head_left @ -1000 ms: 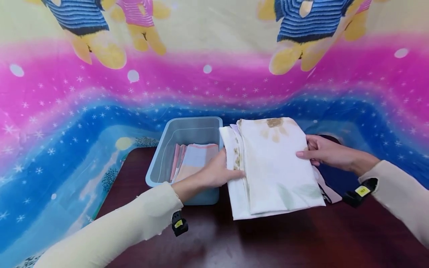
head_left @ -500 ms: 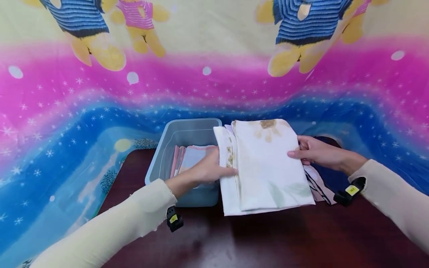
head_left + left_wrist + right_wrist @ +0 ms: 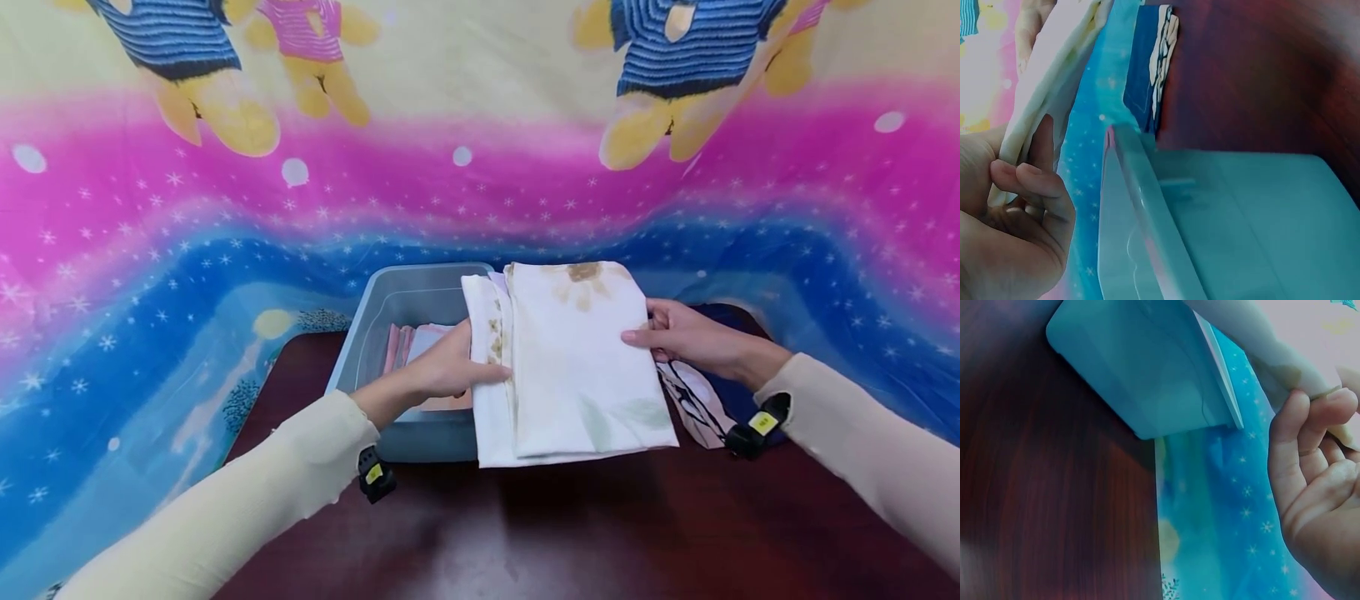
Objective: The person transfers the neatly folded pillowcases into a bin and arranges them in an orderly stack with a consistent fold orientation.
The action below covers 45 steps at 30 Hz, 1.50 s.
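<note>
A folded white cloth (image 3: pixel 577 367) with a brown flower and pale green leaves hangs between both hands, above the table and partly over the bin's right side. My left hand (image 3: pixel 442 367) grips its left edge, thumb on top and fingers beneath, as the left wrist view also shows. At the opposite edge my right hand (image 3: pixel 693 337) pinches the cloth between thumb and fingers; in the right wrist view its fingertips (image 3: pixel 1294 403) curl under the fold. The blue-grey plastic bin (image 3: pixel 360 333) stands to the left, with folded pink and pale cloths (image 3: pixel 401 346) inside, partly hidden by my left hand.
Right of the bin lie a navy folded fabric (image 3: pixel 1141 69) and a pink piece with black-and-white trim (image 3: pixel 701 404), partly behind my right hand. They rest on a dark reddish wooden table (image 3: pixel 465 533). A printed curtain (image 3: pixel 465 200) hangs behind the table.
Both hands have carried the white cloth leftward, so it now covers part of the bin's right rim. More of the pink fabric with trim has come into sight on the right.
</note>
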Motion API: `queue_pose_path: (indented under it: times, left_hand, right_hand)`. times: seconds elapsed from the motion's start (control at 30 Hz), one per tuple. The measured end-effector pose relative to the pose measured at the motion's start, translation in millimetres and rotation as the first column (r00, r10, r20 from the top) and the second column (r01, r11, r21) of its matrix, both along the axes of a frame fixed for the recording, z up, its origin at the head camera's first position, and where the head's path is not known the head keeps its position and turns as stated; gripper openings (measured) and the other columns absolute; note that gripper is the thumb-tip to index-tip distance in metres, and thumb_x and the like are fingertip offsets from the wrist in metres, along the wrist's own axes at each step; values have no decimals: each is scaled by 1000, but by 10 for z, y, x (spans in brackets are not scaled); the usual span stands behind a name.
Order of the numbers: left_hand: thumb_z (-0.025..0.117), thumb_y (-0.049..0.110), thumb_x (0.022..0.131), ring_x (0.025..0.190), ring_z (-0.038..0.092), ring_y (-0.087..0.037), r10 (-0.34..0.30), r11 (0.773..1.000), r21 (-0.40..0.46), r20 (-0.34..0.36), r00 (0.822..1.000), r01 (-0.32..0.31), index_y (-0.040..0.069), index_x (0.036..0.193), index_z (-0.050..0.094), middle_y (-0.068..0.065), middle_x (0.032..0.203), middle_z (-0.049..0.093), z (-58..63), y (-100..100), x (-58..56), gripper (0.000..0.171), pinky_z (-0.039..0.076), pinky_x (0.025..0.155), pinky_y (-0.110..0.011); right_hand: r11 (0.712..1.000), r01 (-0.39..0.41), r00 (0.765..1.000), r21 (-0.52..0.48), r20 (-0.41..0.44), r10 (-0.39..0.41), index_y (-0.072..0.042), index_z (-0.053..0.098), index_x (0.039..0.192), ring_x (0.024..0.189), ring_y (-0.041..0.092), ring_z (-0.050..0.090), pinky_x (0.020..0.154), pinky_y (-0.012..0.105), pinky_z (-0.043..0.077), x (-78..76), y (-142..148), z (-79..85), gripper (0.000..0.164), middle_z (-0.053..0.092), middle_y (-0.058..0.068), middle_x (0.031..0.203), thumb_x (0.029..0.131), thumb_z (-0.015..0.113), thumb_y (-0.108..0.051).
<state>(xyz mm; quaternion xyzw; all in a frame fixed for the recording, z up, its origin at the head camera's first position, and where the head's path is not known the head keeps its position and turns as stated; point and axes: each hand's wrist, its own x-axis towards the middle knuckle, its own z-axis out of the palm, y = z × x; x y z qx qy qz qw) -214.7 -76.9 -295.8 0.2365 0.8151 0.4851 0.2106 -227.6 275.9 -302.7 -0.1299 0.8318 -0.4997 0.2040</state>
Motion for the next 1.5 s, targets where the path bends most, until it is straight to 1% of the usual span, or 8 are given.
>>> queue_pose_path:
  times: [0.17, 0.37, 0.5, 0.77, 1.03, 1.3, 1.43, 1.5]
  left_hand:
    - [70, 18, 96, 72, 65, -16, 7, 999, -40, -12, 1000, -7, 16, 148, 36, -11, 113, 69, 41, -93, -33, 62, 43, 53, -29]
    - [71, 21, 95, 69, 65, -14, 27, 997, -72, -18, 999, -28, 18, 148, 37, -9, 111, 71, 98, -174, -39, 62, 42, 52, -28]
    - [71, 23, 95, 60, 58, -18, 45, 994, -101, -10, 999, -45, 17, 146, 37, -9, 103, 72, 117, -245, -47, 61, 36, 47, -28]
    - [69, 21, 97, 54, 52, -17, 43, 992, -122, -13, 999, -44, 16, 151, 35, -12, 106, 72, 118, -383, -73, 64, 36, 47, -29]
    - [68, 19, 97, 64, 62, -17, 31, 993, -112, -17, 999, -33, 15, 152, 33, -14, 115, 72, 93, -519, -98, 65, 38, 49, -29]
    - [69, 18, 96, 76, 69, -17, 5, 992, -125, -29, 1000, -8, 13, 152, 33, -14, 117, 72, 92, -696, -96, 66, 46, 52, -33]
    - [69, 18, 97, 85, 74, -18, -22, 992, -125, -41, 999, 17, 11, 149, 36, -14, 118, 72, 111, -754, -120, 62, 55, 64, -32]
    - [69, 18, 97, 92, 75, -19, -29, 991, -130, -41, 999, 24, 10, 147, 38, -14, 120, 72, 118, -780, -140, 59, 58, 76, -32]
  right_hand:
    - [1000, 18, 1000, -8, -8, -18, -2, 38, 128, 59, 14, 40, 65, 33, 41, -20, -87, 18, 45, 34, -4, 59, 102, 60, -32]
    - [1000, 15, 1000, -19, -7, -15, -3, 37, 131, 58, 13, 38, 64, 33, 41, -53, -176, 45, 47, 34, -5, 59, 102, 60, -32]
    - [999, 7, 1000, -33, -8, -7, -3, 38, 136, 59, 12, 43, 65, 30, 43, -72, -238, 45, 50, 41, -6, 60, 102, 60, -32]
    - [997, -16, 1000, -74, -11, 15, -3, 40, 130, 59, 10, 46, 64, 28, 43, -92, -371, 20, 41, 46, -6, 60, 103, 59, -29]
    - [992, -12, 1000, -123, 24, 15, -5, 41, 138, 59, 10, 46, 62, 25, 43, -98, -516, -18, 48, 55, -6, 65, 102, 60, -30]
    - [970, -61, 995, -233, 59, 77, -5, 41, 139, 63, 11, 43, 64, 26, 43, -93, -628, -65, 43, 44, -3, 69, 104, 56, -25]
    - [959, -81, 993, -273, 55, 100, -4, 41, 136, 62, 11, 43, 64, 27, 43, -92, -655, -82, 38, 43, -3, 70, 104, 54, -20]
    - [958, -91, 993, -273, 50, 108, -4, 40, 137, 62, 11, 44, 65, 28, 44, -93, -670, -85, 39, 44, -3, 68, 104, 55, -20]
